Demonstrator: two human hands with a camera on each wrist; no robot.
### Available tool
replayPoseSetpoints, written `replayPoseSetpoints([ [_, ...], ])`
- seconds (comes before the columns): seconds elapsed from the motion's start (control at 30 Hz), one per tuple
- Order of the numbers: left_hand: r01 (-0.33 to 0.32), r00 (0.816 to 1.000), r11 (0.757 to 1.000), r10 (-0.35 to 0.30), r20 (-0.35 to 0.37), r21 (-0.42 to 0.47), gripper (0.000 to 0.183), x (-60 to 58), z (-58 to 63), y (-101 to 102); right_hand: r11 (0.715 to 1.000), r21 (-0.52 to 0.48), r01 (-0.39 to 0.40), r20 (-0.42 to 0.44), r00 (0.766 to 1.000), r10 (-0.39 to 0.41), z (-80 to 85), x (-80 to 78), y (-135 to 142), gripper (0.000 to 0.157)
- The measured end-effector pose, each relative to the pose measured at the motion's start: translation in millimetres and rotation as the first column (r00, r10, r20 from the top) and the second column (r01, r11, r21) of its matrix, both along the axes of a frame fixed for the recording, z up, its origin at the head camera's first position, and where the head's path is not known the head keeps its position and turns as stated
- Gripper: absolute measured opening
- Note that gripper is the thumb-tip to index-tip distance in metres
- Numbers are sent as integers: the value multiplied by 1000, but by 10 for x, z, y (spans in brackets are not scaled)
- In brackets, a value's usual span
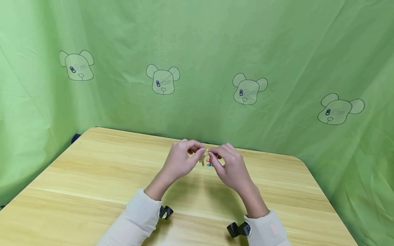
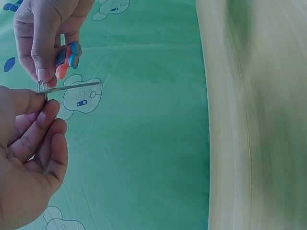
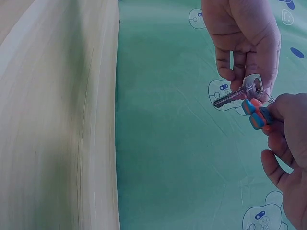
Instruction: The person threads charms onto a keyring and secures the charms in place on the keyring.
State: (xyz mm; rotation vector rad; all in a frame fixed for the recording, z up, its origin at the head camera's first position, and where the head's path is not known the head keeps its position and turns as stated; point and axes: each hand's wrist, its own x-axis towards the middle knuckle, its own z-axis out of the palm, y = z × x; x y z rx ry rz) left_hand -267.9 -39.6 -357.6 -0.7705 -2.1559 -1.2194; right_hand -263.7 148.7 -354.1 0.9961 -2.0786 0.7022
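Both hands meet over the far part of the table in the head view. My left hand (image 1: 181,159) pinches a thin metal key ring (image 2: 41,86) between thumb and fingertips. From the other side my right hand (image 1: 231,167) pinches the same ring, its fingertips right by the left ones. A silvery key (image 3: 235,97) with a toothed blade hangs off the ring at the left fingertips; the left wrist view shows it edge-on. Beside the right fingers dangles a small orange and blue charm (image 3: 257,116). Fingertips hide part of the ring.
The wood-grain table (image 1: 92,177) stretches below the hands. Behind it hangs a green curtain (image 1: 197,41) printed with bear heads. Each sleeve carries a black wrist camera, one at the left cuff (image 1: 143,208) and one at the right cuff (image 1: 264,225).
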Motion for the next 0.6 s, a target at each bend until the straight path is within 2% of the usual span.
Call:
replayPoseSetpoints([
  [0.23, 8, 1000, 1000, -8, 17, -14, 6, 1, 5, 2, 1000, 1, -4, -15, 1000, 4, -3, 2, 0, 7],
  [0.6, 9, 998, 999, -11, 55, 44, 8, 17, 19, -4, 1000, 10, -14, -6, 1000, 14, 15, 9, -16, 8],
])
